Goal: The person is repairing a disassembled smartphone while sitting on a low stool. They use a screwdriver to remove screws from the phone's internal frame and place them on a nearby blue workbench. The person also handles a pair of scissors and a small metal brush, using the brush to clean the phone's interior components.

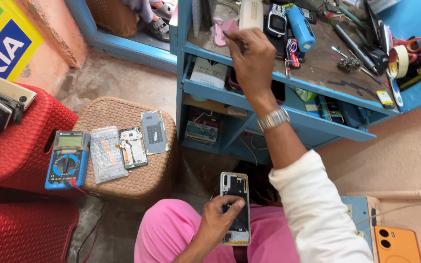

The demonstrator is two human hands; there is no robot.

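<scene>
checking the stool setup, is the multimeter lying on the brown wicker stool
No, the multimeter rests on the red plastic stool, overlapping the wicker stool only at its edge.

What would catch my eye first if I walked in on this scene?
Probably the opened phone, held in the left hand over pink-clad knees, bottom centre. Next, the right hand reaching up with a thin tool to the cluttered blue bench. At left, a blue multimeter lies beside phone parts on a brown wicker stool.
</scene>
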